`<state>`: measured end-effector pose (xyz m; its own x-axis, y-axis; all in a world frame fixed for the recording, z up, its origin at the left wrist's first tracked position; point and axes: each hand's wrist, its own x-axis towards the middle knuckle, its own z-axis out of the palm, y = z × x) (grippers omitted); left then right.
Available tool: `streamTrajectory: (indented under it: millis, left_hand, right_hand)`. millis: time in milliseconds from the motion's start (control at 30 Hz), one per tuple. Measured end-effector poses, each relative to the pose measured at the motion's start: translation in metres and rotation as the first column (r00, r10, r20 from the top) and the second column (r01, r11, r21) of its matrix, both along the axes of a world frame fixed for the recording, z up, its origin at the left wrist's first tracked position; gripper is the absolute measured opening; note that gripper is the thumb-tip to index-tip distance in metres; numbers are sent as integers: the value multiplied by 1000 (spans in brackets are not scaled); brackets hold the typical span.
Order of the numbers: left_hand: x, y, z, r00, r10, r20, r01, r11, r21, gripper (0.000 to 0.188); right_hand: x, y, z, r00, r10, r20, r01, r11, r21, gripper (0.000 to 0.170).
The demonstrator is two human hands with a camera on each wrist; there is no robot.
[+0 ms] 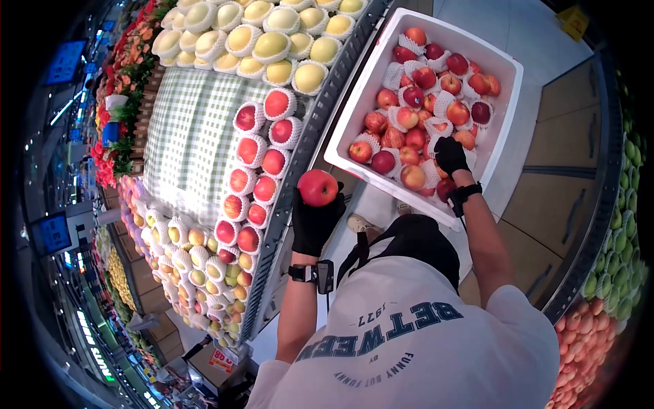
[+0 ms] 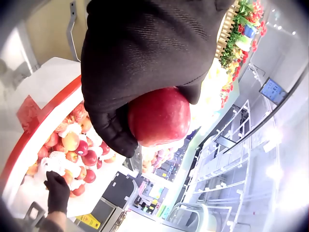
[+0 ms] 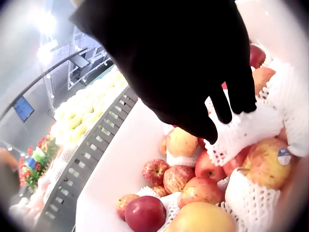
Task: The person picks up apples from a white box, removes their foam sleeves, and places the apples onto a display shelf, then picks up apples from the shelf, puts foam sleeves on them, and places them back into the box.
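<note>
My left hand (image 1: pixel 315 221), in a black glove, holds a bare red apple (image 1: pixel 317 187) beside the display's edge. In the left wrist view, the gloved fingers curl round the same apple (image 2: pixel 159 117). My right hand (image 1: pixel 451 155), also gloved in black, reaches into a white foam box (image 1: pixel 504 102) of apples. Up close in the right wrist view, its fingertips and thumb pinch a white foam net (image 3: pixel 248 130) lying over the apples. Some apples in the box sit in foam nets and others are bare, such as a dark red apple (image 3: pixel 145 213).
Left of the box, a slanted display has a grey slotted edge (image 1: pixel 286 170). On it are netted red apples (image 1: pixel 248 150), pale yellow fruit (image 1: pixel 271 46) and a green checked cloth (image 1: pixel 194 129). Brown cabinets (image 1: pixel 565 157) stand at the right, below more fruit.
</note>
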<state>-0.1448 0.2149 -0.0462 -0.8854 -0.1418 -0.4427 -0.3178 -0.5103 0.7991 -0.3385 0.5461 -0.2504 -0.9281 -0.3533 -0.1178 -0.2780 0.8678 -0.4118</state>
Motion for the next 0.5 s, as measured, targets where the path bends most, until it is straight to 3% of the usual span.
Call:
streamTrajectory:
  millis: [33,100,167,233,267,300,400,467,500]
  left_hand:
    - [-1,2,3,1000,-3,-13,3,1000,-25,54]
    - [-1,5,11,996,92,0,-90,965,248,53]
    - [-2,11,13,998,60,17,-60,997,46,64]
    - [0,10,12,993,97,66,-104,988,117,69]
    - [1,7,11,983,144,110,-170,944,284,68]
    - [2,5,10,970,182,160,-235,866,440,68]
    - [5,5,6,981,166,100,-187,943,274,70]
    - [8,2,-2,993,102,55,-109,983,148,53]
    - [8,4,1,999,23,36,-21,999,-45,54]
  right_hand:
    - [-1,-7,1,997,-43,-58,43,999,9,20]
    - [-3,-18,5,975,-206,-81,206,979,-8,25]
    - [-6,-27,23,939,-345,3,345,938,40,29]
    - [-14,-25,15,895,-416,162,401,909,117,28]
    - [-17,-21,8,861,-451,236,423,892,160,29]
    - [-17,-13,2,878,-376,296,325,923,208,32]
    - [-13,-10,-8,898,-352,265,287,924,253,29]
    - [-14,1,-45,911,-264,318,206,957,203,27]
    - [-15,5,-57,915,-216,342,164,971,175,27]
